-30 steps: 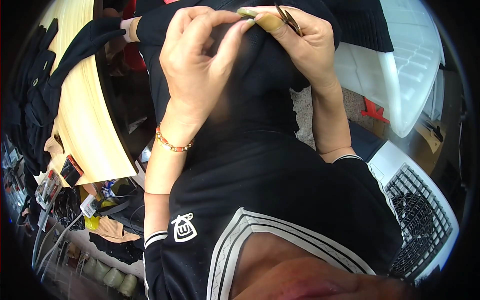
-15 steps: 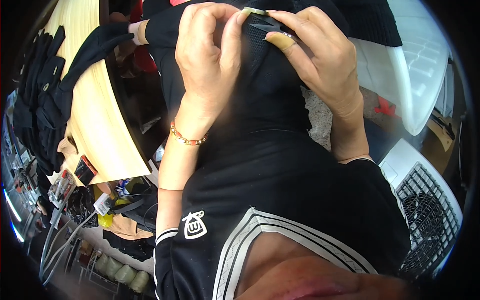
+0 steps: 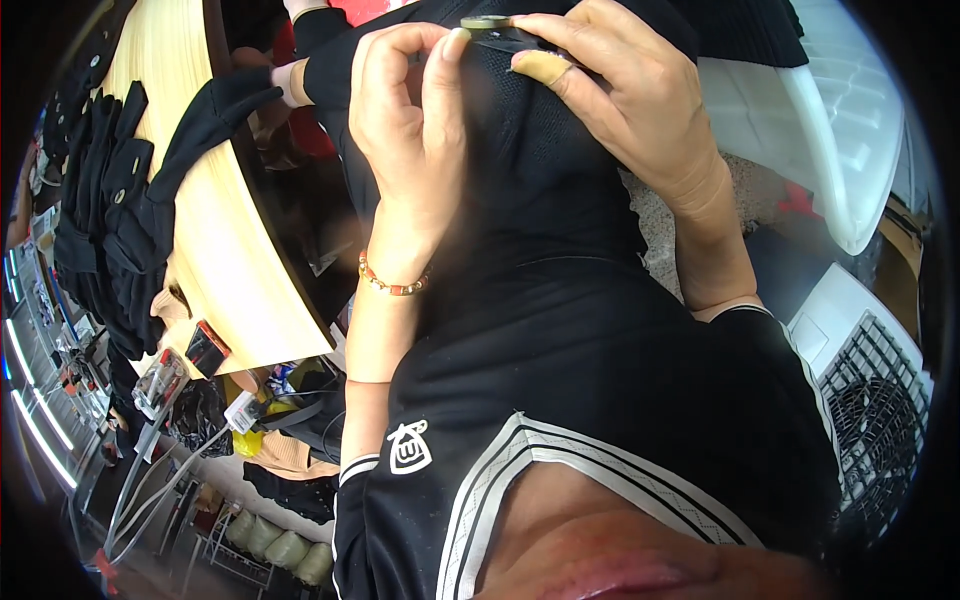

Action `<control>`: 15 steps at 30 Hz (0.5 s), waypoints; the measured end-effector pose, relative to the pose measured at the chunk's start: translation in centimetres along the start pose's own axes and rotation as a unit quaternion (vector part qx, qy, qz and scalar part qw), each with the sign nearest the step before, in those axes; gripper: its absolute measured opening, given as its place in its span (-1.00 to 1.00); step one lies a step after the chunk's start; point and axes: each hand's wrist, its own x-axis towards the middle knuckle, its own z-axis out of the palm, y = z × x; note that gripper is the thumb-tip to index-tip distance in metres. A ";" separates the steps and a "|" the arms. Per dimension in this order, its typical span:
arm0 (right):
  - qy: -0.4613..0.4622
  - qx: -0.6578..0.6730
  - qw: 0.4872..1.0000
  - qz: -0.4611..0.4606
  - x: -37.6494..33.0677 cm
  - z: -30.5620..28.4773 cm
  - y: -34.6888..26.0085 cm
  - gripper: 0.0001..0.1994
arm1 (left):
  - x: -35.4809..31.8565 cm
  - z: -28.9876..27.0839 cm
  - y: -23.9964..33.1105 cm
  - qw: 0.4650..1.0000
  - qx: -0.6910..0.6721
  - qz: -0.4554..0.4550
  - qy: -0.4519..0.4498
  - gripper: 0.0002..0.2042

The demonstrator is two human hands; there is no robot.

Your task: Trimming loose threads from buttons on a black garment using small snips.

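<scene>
Both my hands come together at the top of the view around a pale round button (image 3: 486, 22), seen almost edge-on. My left hand (image 3: 408, 130) is closed in a pinch, thumb tip at the button's left edge. A beaded bracelet (image 3: 395, 287) circles that wrist. My right hand (image 3: 640, 105) is closed around small dark-bladed thread snips (image 3: 508, 42), mostly hidden by its fingers, and its index fingertip reaches the button's right edge. A tan covering (image 3: 543, 67) wraps the right thumb. Under the hands lies a black knit garment (image 3: 510, 100) with a mesh pattern.
On the left, a pale wooden tabletop (image 3: 225, 250) holds a heap of black buttoned garments (image 3: 110, 215) and a dark red-edged phone-like object (image 3: 207, 348). A translucent white plastic bin (image 3: 835, 150) stands right, above a fan with a black grille (image 3: 875, 410). White cables (image 3: 185, 470) hang lower left.
My hands have shifted slightly left with the button. The snips' blades now show less and lie closer under the button. The surroundings appear shifted rightward in the view.
</scene>
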 end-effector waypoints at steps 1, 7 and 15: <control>0.002 -0.001 1.000 0.000 0.0 0.0 0.0 -0.77 | 0.0 0.0 0.0 1.000 -0.009 -0.009 0.001 -0.92; 0.009 -0.016 1.000 -0.003 0.2 0.2 -0.1 -0.78 | 0.0 0.1 -0.5 0.997 0.026 0.064 0.018 -0.93; 0.019 0.047 0.999 0.014 0.9 0.4 0.0 -0.85 | 0.0 0.2 -0.5 0.989 0.042 0.140 0.018 -0.93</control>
